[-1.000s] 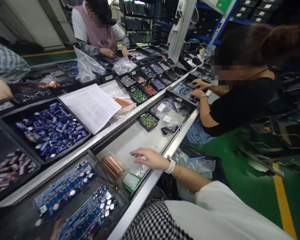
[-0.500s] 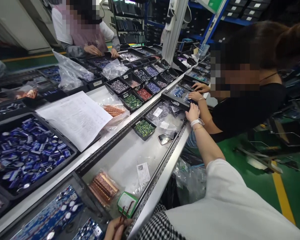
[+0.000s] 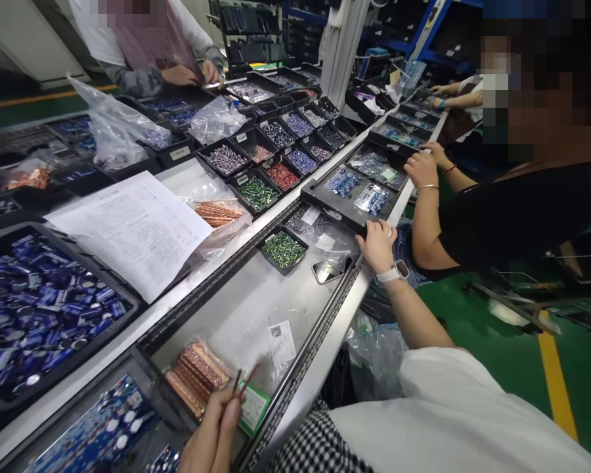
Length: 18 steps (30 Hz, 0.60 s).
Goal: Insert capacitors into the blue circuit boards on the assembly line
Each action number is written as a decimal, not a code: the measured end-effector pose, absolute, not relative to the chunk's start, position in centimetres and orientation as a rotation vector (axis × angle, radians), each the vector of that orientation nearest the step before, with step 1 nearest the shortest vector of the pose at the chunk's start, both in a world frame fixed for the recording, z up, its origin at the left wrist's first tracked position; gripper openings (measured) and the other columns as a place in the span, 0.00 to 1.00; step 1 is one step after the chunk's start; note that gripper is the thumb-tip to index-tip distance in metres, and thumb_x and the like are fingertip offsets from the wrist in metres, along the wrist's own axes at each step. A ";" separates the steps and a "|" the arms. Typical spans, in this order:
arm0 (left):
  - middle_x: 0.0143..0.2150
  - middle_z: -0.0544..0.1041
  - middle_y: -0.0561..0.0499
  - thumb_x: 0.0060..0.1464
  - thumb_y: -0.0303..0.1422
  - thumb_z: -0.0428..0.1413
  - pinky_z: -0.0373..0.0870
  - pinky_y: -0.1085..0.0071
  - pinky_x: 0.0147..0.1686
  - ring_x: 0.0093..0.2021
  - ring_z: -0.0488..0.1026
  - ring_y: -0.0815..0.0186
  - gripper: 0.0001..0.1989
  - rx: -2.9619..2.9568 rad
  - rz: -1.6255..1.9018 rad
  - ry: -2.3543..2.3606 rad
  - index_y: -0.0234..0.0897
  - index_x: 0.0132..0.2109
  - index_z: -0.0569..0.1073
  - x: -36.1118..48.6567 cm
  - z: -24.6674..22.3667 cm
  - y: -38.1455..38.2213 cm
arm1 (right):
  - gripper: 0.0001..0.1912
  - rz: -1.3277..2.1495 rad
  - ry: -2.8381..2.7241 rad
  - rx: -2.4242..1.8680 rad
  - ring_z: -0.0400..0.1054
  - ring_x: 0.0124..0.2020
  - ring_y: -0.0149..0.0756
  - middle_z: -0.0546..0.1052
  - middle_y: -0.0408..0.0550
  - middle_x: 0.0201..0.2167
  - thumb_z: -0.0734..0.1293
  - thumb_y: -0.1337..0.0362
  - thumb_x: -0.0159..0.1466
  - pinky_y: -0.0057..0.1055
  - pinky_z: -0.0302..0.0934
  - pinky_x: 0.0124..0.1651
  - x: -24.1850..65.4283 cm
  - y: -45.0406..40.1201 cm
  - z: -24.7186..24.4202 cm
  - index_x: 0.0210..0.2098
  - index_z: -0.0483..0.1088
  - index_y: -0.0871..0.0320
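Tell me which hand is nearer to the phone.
Right. The right hand is at the black tray, just beside the phone; the left hand is farther back, beside the copper-coloured bundle.

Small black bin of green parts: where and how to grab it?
Likely the bin's near wall, pinched at the rim from above, from the side of the bare metal surface; plastic bags crowd its right. Open-topped, loosely filled, sitting flat: keep it level.

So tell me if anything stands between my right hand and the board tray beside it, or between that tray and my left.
Nothing visible stands between the right hand and the board tray. Toward the left hand, clear bags, the green-parts bin, phone and white label lie between.
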<state>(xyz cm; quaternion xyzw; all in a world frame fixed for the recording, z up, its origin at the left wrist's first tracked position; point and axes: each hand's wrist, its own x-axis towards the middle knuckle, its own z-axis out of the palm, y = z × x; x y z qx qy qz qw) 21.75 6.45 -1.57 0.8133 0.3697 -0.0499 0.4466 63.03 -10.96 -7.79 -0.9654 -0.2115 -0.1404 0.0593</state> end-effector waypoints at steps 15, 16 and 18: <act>0.35 0.78 0.34 0.63 0.51 0.46 0.71 0.58 0.33 0.37 0.78 0.41 0.26 2.526 -0.160 1.274 0.29 0.50 0.60 31.0 -1.2 5.7 | 0.38 0.325 -0.882 -2.278 0.66 0.57 0.51 0.71 0.62 0.57 0.68 0.45 0.60 0.48 0.59 0.61 62.1 -9.1 -6.1 0.62 0.63 0.62; 0.35 0.78 0.33 0.63 0.48 0.47 0.71 0.58 0.34 0.37 0.79 0.41 0.25 2.535 -0.160 1.307 0.28 0.50 0.61 30.8 -1.5 5.8 | 0.37 0.478 -0.883 -2.229 0.69 0.53 0.49 0.75 0.59 0.53 0.68 0.44 0.59 0.46 0.63 0.58 62.2 -8.6 -6.6 0.61 0.65 0.60; 0.35 0.79 0.33 0.63 0.41 0.47 0.72 0.59 0.35 0.37 0.79 0.43 0.19 2.550 -0.143 1.348 0.27 0.51 0.61 30.1 -2.1 6.0 | 0.33 0.631 -0.906 -2.164 0.73 0.43 0.43 0.79 0.53 0.44 0.67 0.43 0.59 0.42 0.68 0.51 61.7 -7.8 -7.6 0.57 0.70 0.58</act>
